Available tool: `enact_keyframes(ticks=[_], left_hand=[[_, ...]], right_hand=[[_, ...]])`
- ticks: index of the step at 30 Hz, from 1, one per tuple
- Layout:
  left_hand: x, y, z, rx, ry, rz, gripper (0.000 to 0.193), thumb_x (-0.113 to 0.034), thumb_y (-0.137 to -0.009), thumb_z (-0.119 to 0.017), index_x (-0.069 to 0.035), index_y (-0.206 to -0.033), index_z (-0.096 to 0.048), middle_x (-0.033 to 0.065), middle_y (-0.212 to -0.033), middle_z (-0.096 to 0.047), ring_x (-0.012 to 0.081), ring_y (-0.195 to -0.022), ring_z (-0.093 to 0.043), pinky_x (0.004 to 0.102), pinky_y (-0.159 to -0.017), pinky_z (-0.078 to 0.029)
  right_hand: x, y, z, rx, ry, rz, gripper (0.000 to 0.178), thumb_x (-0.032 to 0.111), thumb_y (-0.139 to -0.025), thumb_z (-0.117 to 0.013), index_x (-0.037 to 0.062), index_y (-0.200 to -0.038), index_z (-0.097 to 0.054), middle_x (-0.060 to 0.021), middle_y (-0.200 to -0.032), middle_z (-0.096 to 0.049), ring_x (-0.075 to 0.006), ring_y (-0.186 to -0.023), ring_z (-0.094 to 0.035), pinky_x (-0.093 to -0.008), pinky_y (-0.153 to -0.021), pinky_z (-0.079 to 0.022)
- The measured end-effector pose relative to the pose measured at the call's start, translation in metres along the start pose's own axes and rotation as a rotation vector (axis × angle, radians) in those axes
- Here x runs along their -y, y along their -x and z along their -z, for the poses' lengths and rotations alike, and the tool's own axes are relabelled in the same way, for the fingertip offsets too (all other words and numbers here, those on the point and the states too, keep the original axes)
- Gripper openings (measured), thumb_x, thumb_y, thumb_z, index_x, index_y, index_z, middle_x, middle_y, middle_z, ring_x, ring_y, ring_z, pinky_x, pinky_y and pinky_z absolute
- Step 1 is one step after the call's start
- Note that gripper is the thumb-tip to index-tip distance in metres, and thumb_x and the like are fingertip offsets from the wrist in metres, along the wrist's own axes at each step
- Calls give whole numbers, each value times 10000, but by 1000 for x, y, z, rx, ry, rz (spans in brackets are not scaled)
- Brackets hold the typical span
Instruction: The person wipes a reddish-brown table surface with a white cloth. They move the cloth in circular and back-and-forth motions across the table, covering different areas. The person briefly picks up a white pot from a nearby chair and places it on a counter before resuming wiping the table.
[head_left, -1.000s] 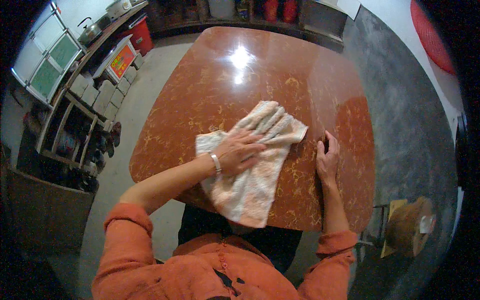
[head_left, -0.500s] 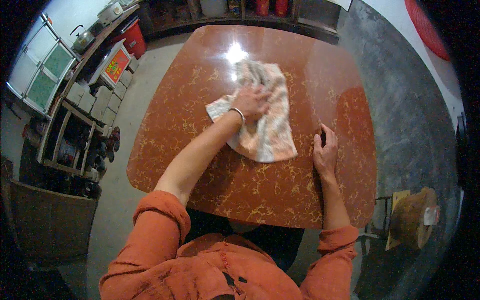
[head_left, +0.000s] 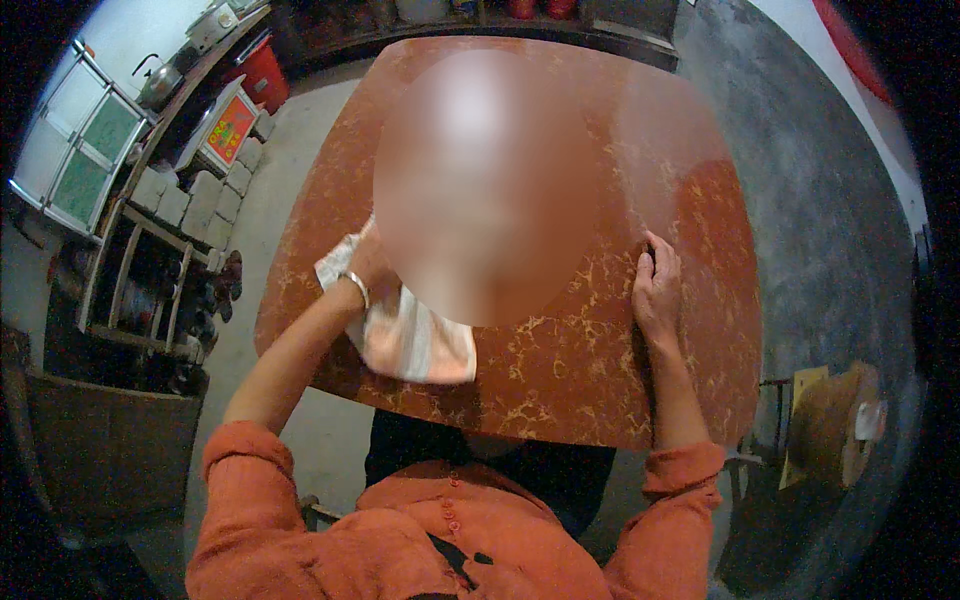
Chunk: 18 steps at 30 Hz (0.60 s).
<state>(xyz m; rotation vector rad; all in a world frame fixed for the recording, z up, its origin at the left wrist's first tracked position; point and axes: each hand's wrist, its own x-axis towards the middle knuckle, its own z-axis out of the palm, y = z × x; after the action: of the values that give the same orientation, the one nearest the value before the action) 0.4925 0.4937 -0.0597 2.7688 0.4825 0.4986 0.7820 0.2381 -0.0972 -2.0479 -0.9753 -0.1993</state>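
Note:
A pale cloth (head_left: 420, 340) with peach and grey stripes lies on the left near part of a glossy reddish-brown table (head_left: 560, 390) with gold veining. My left hand (head_left: 372, 258), a silver bangle at its wrist, presses down on the cloth and has hold of it. A blurred patch hides its fingertips and part of the cloth. My right hand (head_left: 658, 290) rests on its side on the right part of the table, apart from the cloth. Its fingers are loosely curved, the thumb stands off them, and nothing shows in them.
Left of the table stand a shelf with a kettle (head_left: 160, 82), a red bucket (head_left: 262, 75) and pale blocks (head_left: 205, 195). A grey wall rises on the right, with a round wooden piece (head_left: 838, 425) near the table's corner. Dark shelving runs along the back.
My left hand has dragged the cloth left and toward me, from the table's middle to its left near part. My right hand has stayed in about the same place.

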Motion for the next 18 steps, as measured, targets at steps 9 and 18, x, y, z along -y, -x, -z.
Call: enact_keyframes(ticks=[9, 18], left_hand=[[8, -130, -66, 193, -106, 101, 457, -386, -937, -417, -189, -1345, -475, 90, -1457, -361, 274, -1338, -319, 397, -1137, -175], [-84, 29, -31, 158, 99, -400, 380, -311, -859, -593, -156, -1206, -590, 137, -1318, -506, 386, -1246, -425, 480, -1059, -321]], right_hand=[[5, -3, -8, -9, 26, 61, 322, 151, -903, -470, 0, -1179, -535, -183, -1173, -551, -352, -1106, -488, -434, -990, -354], [-3, 0, 1, -8, 30, 82, 334, 159, -899, -475, -18, -1177, -528, -197, -1196, -540, -357, -1121, -485, -440, -996, -348]])
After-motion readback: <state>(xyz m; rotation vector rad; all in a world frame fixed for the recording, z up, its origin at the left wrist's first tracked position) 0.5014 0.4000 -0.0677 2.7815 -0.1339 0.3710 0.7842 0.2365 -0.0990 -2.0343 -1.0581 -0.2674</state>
